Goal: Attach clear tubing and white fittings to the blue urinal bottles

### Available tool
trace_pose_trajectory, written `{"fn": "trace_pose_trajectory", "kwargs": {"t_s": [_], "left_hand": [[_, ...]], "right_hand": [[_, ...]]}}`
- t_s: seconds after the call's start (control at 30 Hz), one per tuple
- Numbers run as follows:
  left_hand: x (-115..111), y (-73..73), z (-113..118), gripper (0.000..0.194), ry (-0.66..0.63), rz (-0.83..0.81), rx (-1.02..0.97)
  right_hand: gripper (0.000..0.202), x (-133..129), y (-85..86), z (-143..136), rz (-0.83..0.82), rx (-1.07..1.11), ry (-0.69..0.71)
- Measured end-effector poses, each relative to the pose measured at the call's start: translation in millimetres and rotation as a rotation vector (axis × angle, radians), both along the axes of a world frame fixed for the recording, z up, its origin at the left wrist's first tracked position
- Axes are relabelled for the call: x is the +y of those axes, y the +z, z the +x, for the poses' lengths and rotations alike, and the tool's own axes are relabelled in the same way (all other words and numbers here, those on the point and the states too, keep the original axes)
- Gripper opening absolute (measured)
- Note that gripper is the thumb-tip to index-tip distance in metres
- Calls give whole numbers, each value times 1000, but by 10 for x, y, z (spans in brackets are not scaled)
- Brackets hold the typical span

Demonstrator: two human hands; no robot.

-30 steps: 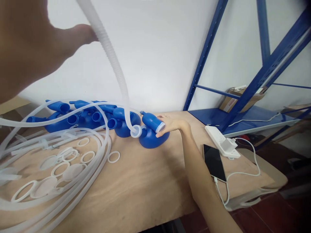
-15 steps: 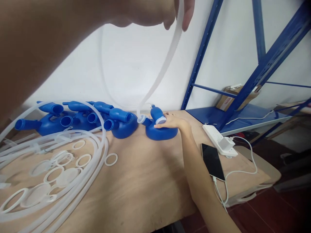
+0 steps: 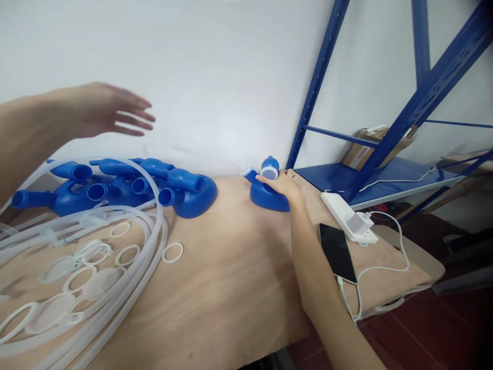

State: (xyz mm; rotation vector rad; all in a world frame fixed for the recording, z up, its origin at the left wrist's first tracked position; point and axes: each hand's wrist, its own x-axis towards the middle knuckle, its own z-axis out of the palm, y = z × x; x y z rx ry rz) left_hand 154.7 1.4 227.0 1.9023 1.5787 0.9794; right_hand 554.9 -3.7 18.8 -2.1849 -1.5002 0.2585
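My right hand (image 3: pixel 284 185) grips the blue plastic bottle (image 3: pixel 265 199) near the table's back edge, thumb across its near side and most fingers hidden behind. The bottle has a short angled spout with a white cap (image 3: pixel 248 170) and a second blue piece (image 3: pixel 270 167) with a white ring facing me. A thin, pale tube, blurred against the wall, seems to run left from the capped spout. In the air at the upper left, my left hand (image 3: pixel 111 110) is empty, its fingers stretched and apart, above a row of similar blue bottles (image 3: pixel 192 200).
Coiled clear tubing (image 3: pixel 159 226) and several loose white rings (image 3: pixel 172 252) and caps (image 3: pixel 103 282) lie at the left. At the right are a phone (image 3: pixel 337 253), a power strip (image 3: pixel 346 218) with a charger, and a white cable. Blue metal shelving (image 3: pixel 319 72) stands behind.
My left hand has let go of the clear tube and moved down and left. The tube has dropped from its raised arc. My right hand has shifted the bottle to the right.
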Motion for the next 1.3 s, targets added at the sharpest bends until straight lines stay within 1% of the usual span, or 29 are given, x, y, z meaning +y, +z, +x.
{"fn": "trace_pose_trajectory", "kwargs": {"t_s": [0.03,0.07,0.13,0.2,0.27,0.3,0.33,0.37,0.43,0.5,0.53,0.6,0.63,0.67,0.7,0.77,0.8,0.87,0.93,1.0,1.07,1.13,1.2,1.23,1.3], "left_hand": [[-9,-103,-147,57,58,-22,47],[-43,-214,-284,58,88,-51,86],[-180,-452,-515,64,92,-155,178],[-389,-713,-672,74,-10,-291,345],[-626,-1002,-741,76,-192,-420,538],[-740,-1158,-740,76,-289,-483,618],[-843,-1318,-714,78,-328,-528,685],[-931,-1479,-667,79,-335,-552,746],[-1054,-1786,-523,79,-366,-528,873],[-1112,-2041,-351,63,-382,-422,1001],[-1122,-2140,-269,53,-362,-350,1069],[-1118,-2274,-138,40,-328,-214,1141],[-1110,-2311,-93,37,-322,-177,1146],[-1102,-2332,-63,36,-333,-163,1136],[-1094,-2338,-45,38,-356,-167,1119],[-1084,-2323,-37,50,-413,-204,1083],[-1083,-2308,-39,56,-438,-222,1065],[-1084,-2279,-40,65,-470,-253,1021],[-1082,-2266,-27,73,-479,-263,981],[-1067,-2275,6,76,-490,-256,966],[-1044,-2286,51,71,-516,-250,959],[-1021,-2267,90,66,-522,-247,959],[-1004,-2194,101,61,-511,-242,918],[-996,-2134,91,54,-510,-236,880],[-972,-1977,37,34,-507,-187,795]], "right_hand": [[125,19,-25,-6,12,4,-37],[125,35,-45,-13,11,9,-66],[126,59,-73,-28,10,7,-103],[125,70,-97,-42,20,-6,-131],[122,73,-127,-51,30,-29,-166],[121,75,-144,-52,34,-40,-186],[119,77,-160,-48,39,-48,-207],[118,80,-172,-38,44,-54,-228],[119,77,-164,3,42,-48,-257],[131,47,-92,71,43,-26,-266],[141,14,-28,111,58,-18,-263],[156,-88,139,178,150,-26,-211],[155,-153,234,194,222,-45,-155],[147,-221,326,191,300,-70,-84],[134,-284,411,165,373,-92,-8],[103,-373,535,39,476,-118,127],[92,-389,567,-61,500,-117,186],[80,-358,561,-318,515,-88,323],[79,-255,460,-625,500,-16,497],[85,-108,284,-942,455,104,651],[99,54,71,-1235,368,216,753],[119,209,-136,-1481,285,246,831],[135,345,-307,-1666,234,223,887],[139,404,-374,-1736,224,224,910],[144,504,-474,-1835,235,241,946]]}}
